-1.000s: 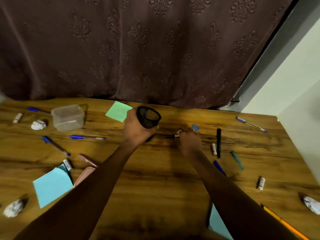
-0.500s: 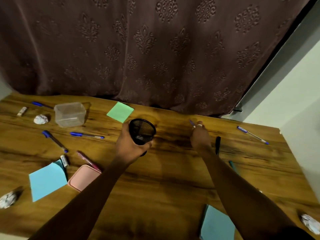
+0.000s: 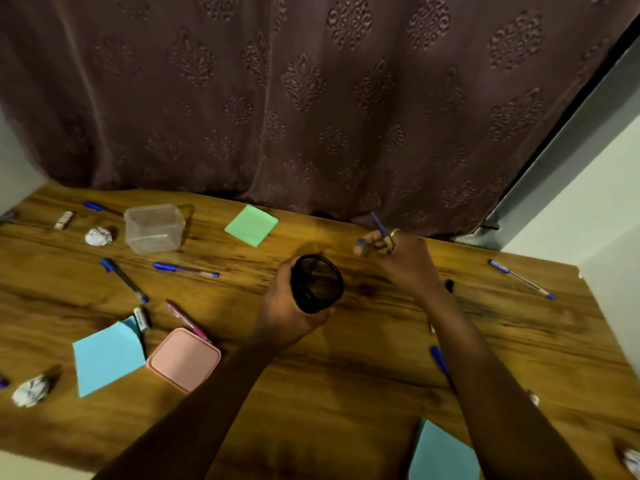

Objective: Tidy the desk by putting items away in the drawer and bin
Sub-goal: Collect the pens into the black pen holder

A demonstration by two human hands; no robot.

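Observation:
My left hand [image 3: 289,310] grips a black mesh pen cup [image 3: 317,283] at the middle of the wooden desk [image 3: 363,358]; its mouth is tilted toward me. My right hand [image 3: 401,259], just right of the cup and a little behind it, pinches a blue pen [image 3: 379,227] whose end sticks up past my fingers. Several blue pens lie loose: one [image 3: 187,269] left of the cup, one [image 3: 521,279] at the far right, another [image 3: 440,362] beside my right forearm. A black marker [image 3: 449,285] is half hidden behind my right wrist.
A clear plastic box [image 3: 154,227] and green paper [image 3: 251,224] sit at the back. A pink lid [image 3: 183,358], blue papers [image 3: 107,356] [image 3: 443,455], a pink pen [image 3: 187,320], erasers and crumpled paper balls [image 3: 98,236] [image 3: 31,391] lie around. A curtain [image 3: 311,98] hangs behind the desk.
My right hand picked a blue pen up off the desk and raised it beside the cup. My left hand drew the cup slightly toward me. The camera tilted upward.

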